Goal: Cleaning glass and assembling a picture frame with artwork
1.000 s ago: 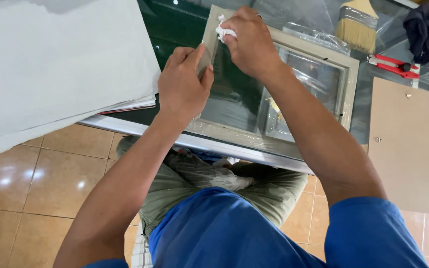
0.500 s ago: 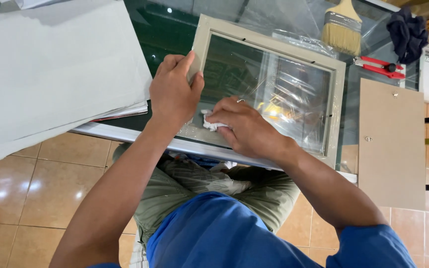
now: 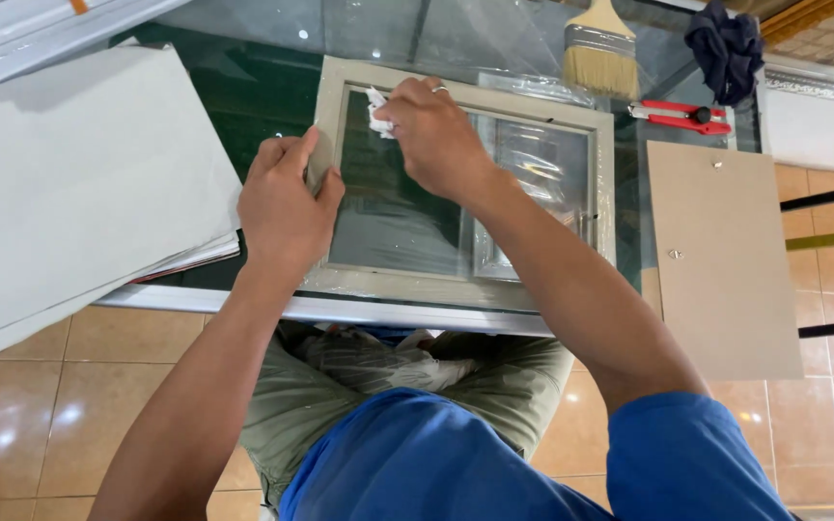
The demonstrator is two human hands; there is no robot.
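On a glass-topped table, seen from above, lay a pale grey picture frame with its glass pane facing up, close to the near edge. To its left sat a stack of large grey boards, to its right a tan backing board; a paintbrush, red utility knife and dark cloth lay beyond. The left hand pressed flat on the frame's left rail, fingers closed over it, as it had half a second earlier. The right hand, fingers pinched shut on a white wad of tissue, had moved from the pane's near left corner to its far left corner, suggesting wiping strokes along that side.
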